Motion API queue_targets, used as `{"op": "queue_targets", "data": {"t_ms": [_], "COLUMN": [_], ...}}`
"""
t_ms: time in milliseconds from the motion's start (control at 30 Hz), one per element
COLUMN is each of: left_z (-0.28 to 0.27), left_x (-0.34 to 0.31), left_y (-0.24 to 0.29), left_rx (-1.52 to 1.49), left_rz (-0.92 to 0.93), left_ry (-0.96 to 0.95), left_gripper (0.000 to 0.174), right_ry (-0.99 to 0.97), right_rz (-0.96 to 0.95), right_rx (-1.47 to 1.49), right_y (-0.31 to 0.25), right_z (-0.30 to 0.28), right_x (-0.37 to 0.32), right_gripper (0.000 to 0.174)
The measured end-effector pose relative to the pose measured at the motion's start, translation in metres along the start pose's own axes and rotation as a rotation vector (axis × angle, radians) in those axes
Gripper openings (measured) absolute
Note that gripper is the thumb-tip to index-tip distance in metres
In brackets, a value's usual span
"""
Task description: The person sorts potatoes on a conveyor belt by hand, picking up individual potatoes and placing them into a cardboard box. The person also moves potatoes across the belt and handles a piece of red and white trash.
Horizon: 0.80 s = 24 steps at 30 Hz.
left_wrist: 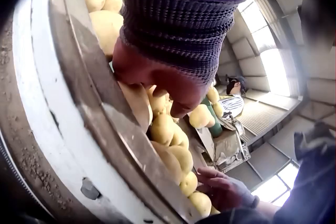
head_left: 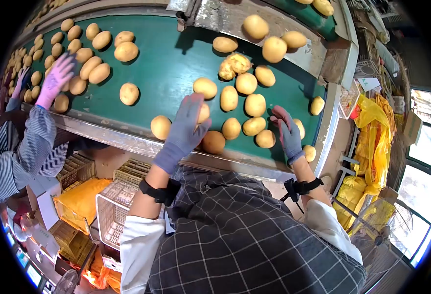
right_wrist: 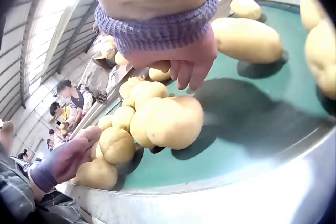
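Both hands wear grey-purple gloves over a green conveyor belt (head_left: pixel 149 68) strewn with yellow potatoes. The left hand (head_left: pixel 182 132) reaches over the near edge, its thumb and fingers round a potato (head_left: pixel 203 113) that it partly hides. Another potato (head_left: pixel 213 142) lies below that thumb, and one more (head_left: pixel 205 88) just past the fingertips. Over the belt's right part, the right hand (head_left: pixel 287 131) hangs with loose, slightly bent fingers and nothing in them. A potato (head_left: pixel 299 128) sits beside it, partly covered. Between the hands lies a group of several potatoes (right_wrist: pixel 176 121).
A metal rim (head_left: pixel 112 136) runs along the belt's near side. A lumpy, broken-looking potato (head_left: pixel 235 65) lies toward the back, near a metal chute (head_left: pixel 303 51). At left, another person's pink-gloved hand (head_left: pixel 56 81) is over more potatoes. Crates (head_left: pixel 112 210) stand below.
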State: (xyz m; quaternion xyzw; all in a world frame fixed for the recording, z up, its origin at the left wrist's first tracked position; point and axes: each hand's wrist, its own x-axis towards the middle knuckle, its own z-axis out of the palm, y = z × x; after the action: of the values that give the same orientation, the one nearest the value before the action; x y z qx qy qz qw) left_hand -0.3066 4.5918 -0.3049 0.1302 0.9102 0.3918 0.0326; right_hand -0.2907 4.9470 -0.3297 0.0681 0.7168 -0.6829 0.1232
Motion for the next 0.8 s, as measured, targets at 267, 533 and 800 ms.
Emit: {"op": "queue_targets", "data": {"t_ms": [267, 533, 800], "left_z": [-0.068, -0.062, -0.056], "left_x": [-0.032, -0.065, -0.067], "left_y": [0.022, -0.011, -0.007], "left_rx": [0.020, 0.404, 0.304], "left_rz": [0.163, -0.117, -0.148], "left_ry": [0.044, 0.157, 0.288], "left_gripper": [0.054, 0.064, 0.052], "right_ry": [0.193, -0.321, -0.555], "right_rz": [-0.315, -0.726, -0.543], "right_rx": [-0.530, -0.663, -0.729], "right_y": [-0.051, -0.093, -0.094], "right_z": [0.025, 0.161, 0.231], "right_x": [0.006, 0.090, 0.136], "right_gripper": [0.028, 0.035, 0.068]}}
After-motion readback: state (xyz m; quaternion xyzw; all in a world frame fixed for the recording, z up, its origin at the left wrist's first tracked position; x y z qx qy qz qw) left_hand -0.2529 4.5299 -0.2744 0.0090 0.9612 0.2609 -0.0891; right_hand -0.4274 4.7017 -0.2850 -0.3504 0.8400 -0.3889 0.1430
